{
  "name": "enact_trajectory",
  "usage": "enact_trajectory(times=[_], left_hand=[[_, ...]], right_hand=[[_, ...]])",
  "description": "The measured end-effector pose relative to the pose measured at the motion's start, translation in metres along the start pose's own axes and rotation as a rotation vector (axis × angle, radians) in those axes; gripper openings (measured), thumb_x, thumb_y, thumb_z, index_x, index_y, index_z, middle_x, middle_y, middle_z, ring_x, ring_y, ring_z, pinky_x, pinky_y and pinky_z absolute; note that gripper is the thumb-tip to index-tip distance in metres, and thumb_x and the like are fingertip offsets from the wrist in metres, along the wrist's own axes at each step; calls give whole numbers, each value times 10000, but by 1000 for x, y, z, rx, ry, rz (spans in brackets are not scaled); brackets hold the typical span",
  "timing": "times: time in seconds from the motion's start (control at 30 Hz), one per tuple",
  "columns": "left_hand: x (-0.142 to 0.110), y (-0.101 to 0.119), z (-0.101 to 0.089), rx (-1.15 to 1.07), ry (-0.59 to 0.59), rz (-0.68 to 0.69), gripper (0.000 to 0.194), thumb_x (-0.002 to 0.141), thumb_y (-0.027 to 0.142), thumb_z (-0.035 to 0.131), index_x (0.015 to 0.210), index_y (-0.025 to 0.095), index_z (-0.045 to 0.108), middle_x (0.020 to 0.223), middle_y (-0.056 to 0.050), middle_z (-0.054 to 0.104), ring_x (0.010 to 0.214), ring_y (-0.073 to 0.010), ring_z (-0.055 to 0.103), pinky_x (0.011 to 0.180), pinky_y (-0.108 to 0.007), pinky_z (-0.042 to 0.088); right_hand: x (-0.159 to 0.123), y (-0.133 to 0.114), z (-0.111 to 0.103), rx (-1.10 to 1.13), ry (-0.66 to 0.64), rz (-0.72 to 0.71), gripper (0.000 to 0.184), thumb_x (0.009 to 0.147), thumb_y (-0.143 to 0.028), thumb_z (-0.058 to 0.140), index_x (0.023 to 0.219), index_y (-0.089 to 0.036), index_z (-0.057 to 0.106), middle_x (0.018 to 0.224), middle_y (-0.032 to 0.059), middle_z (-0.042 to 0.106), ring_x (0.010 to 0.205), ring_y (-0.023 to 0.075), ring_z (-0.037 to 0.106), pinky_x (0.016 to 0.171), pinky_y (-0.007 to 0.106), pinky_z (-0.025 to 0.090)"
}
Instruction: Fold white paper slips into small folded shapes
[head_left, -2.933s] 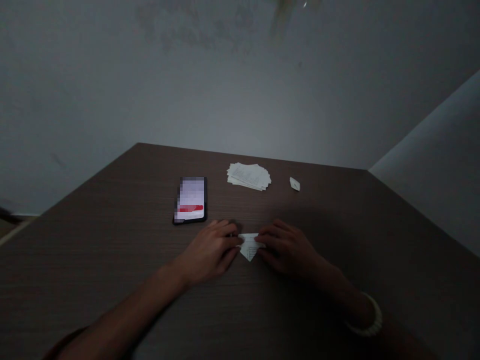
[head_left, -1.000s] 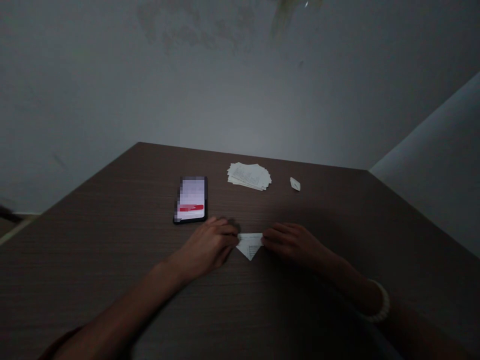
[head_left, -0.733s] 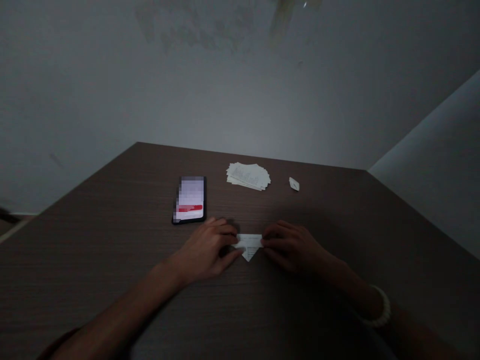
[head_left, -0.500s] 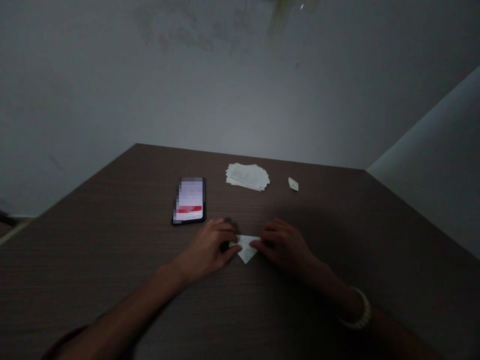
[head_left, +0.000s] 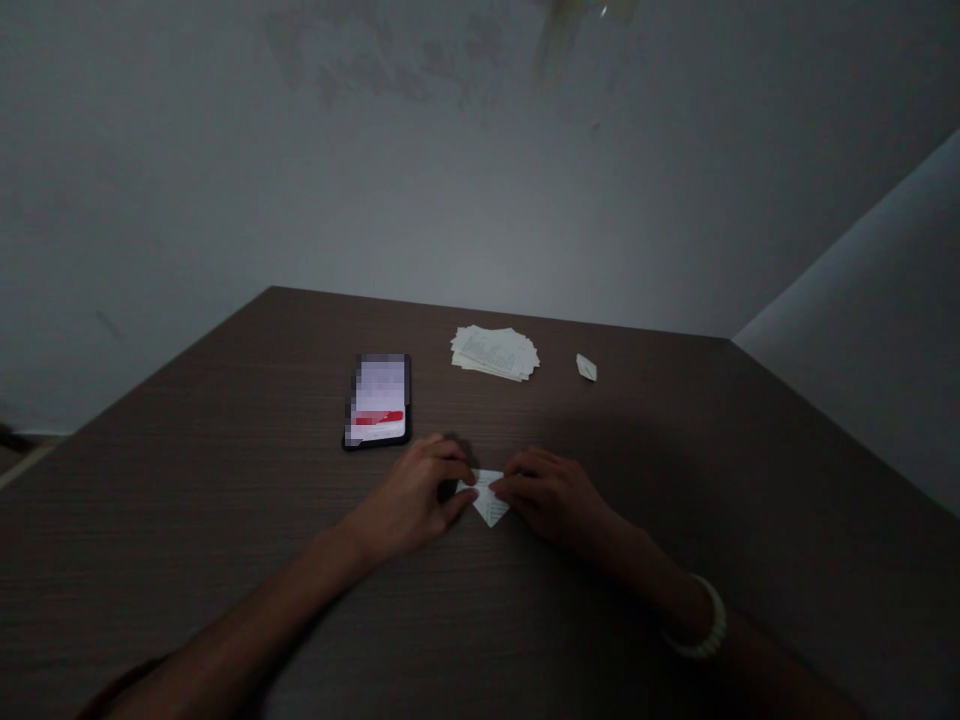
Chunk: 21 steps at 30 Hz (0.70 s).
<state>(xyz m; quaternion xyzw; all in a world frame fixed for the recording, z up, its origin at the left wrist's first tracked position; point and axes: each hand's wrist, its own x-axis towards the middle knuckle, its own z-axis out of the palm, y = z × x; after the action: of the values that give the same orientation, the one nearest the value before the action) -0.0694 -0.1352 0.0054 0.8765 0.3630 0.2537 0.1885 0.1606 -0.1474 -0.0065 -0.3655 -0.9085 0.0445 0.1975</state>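
Observation:
A white paper slip folded into a triangle (head_left: pixel 489 504) lies on the dark wood-grain table (head_left: pixel 225 500), its point towards me. My left hand (head_left: pixel 416 498) holds its left corner with the fingertips. My right hand (head_left: pixel 547 495) covers its right corner, so that part is hidden. A white beaded bracelet (head_left: pixel 701 628) circles my right wrist.
Beyond my hands lie a smartphone (head_left: pixel 377 400) with a blurred screen, a stack of paper slips (head_left: pixel 495 352), and a small folded paper piece (head_left: pixel 586 367). A grey wall (head_left: pixel 480 200) rises behind the table's far edge.
My right hand has slid left over the paper and now covers more of it. The folded paper has shifted slightly left, and my two hands stand closer together.

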Motion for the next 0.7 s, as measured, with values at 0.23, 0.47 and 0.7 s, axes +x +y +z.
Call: enact_trajectory(times=[0.23,0.47,0.7], left_hand=[[0,2,-6,52,-67,76,138,878,211,583,830,182,709,921,-53,624,906,-220,553,825,-393,445],[-1,2,-15,163,-114,77,145,872,228,591,855,208,734,933,-61,571,900,-226,534,787,-380,423],[-2,3,-24,243,-145,100,169,863,246,591,776,208,730,794,-46,581,833,-224,517,722,-353,408]], right_hand=[[2,-1,-4,-46,-40,-55,161,910,-140,533,966,-210,666,919,24,647,809,146,551,680,248,410],[2,-6,-9,-168,-68,-118,248,902,-117,517,1072,-249,640,951,25,635,812,165,507,649,262,382],[1,-5,-6,-138,-75,-70,310,877,-106,547,1117,-280,638,972,26,607,842,161,509,673,258,393]])
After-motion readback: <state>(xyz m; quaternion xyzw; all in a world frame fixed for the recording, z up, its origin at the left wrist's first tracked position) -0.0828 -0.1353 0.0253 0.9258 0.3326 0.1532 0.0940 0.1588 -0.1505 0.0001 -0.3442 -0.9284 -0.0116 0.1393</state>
